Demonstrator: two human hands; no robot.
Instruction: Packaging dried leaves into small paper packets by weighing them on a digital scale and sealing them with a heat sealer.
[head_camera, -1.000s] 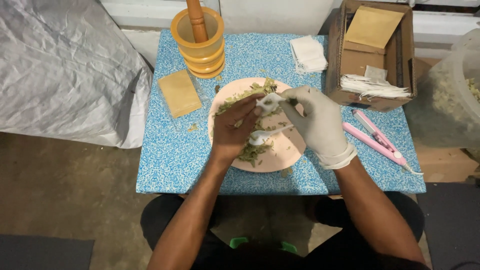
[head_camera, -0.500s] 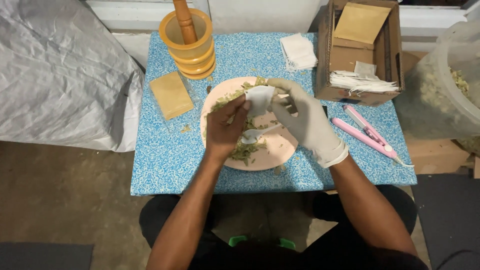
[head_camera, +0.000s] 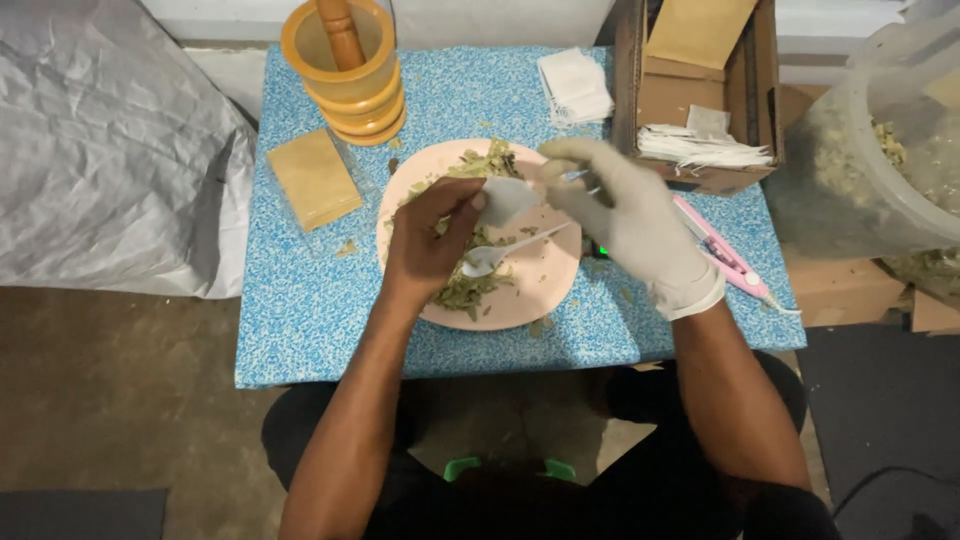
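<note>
My bare left hand (head_camera: 428, 240) hovers over a pink plate (head_camera: 545, 290) and pinches a small white paper sachet (head_camera: 506, 198). The same hand also holds a white plastic spoon (head_camera: 500, 256), whose handle points right. My right hand (head_camera: 630, 215), in a white glove, pinches the sachet's upper right edge with its fingertips. Dried green leaves (head_camera: 462, 292) lie heaped on the plate beneath my left hand and along the plate's far rim.
On the blue speckled table (head_camera: 300, 310) stand a yellow mortar with a wooden pestle (head_camera: 345, 70), a tan packet (head_camera: 312, 178), a stack of white sachets (head_camera: 575, 85), a cardboard box (head_camera: 690, 100) and a pink tool (head_camera: 728, 258). Grey sheet (head_camera: 100, 150) lies left, a clear leaf-filled bag (head_camera: 880, 150) right.
Both hands stay over the plate with the sachet between them. The gloved right hand has shifted slightly up and to the sachet's right edge. The spoon remains in my left hand.
</note>
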